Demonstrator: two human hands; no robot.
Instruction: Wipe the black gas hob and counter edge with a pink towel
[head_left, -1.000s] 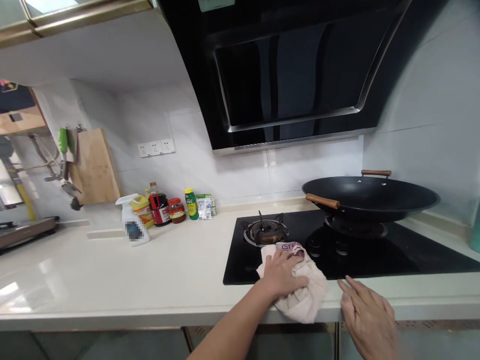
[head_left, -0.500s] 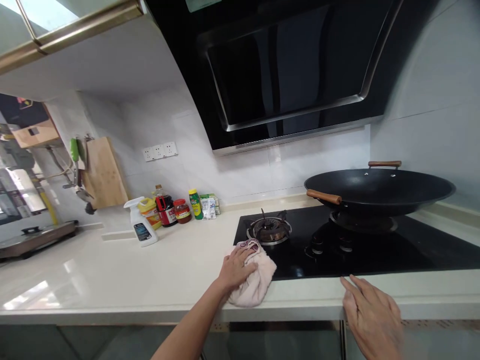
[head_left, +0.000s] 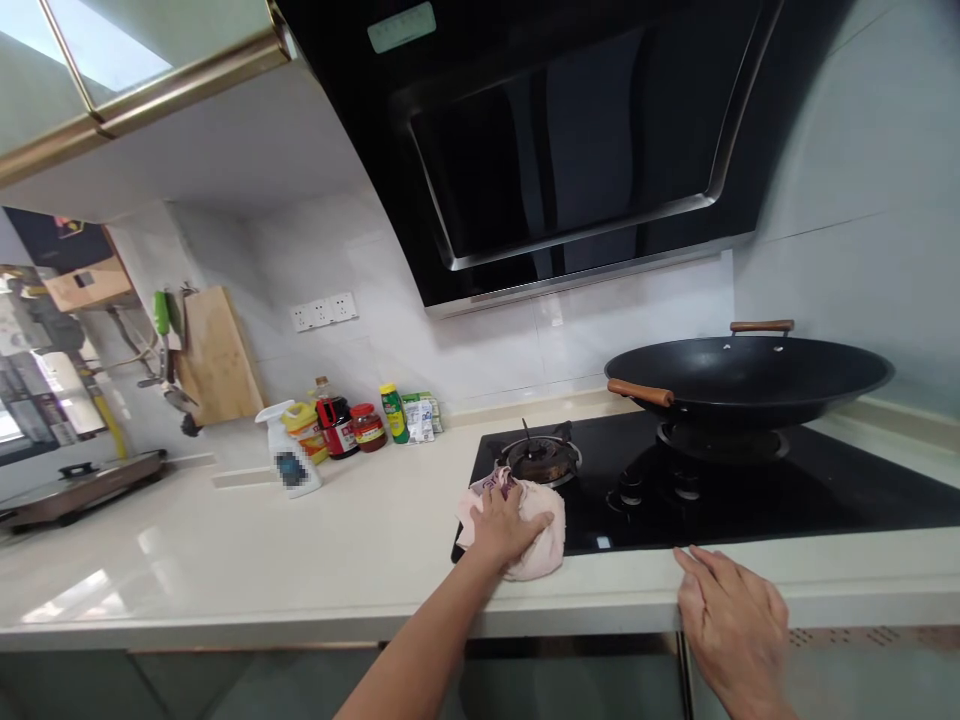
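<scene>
My left hand (head_left: 506, 525) presses down on a pale pink cloth (head_left: 546, 540), its fingers spread over the bunched fabric. The cloth lies across the front left corner of the black gas stove (head_left: 750, 525), just in front of the left burner (head_left: 541, 460). At the counter's front edge rests my right hand (head_left: 733, 620), fingers stretched forward near the stove's edge and holding nothing. Two black control knobs (head_left: 630, 488) stand between the burners. A large black wok (head_left: 750, 375) with wooden handles sits on the right burner.
Along the wall left of the stove stand a white spray bottle (head_left: 289, 455), a red-lidded jar (head_left: 367, 428) and a green bottle (head_left: 394, 415). A black range hood (head_left: 570, 150) slants overhead. A cutting board (head_left: 220, 360) hangs at left above the white counter (head_left: 300, 560).
My left hand and the cloth have moved right and slightly up onto the stove's corner. My right hand stays about where it was. The view has shifted a little.
</scene>
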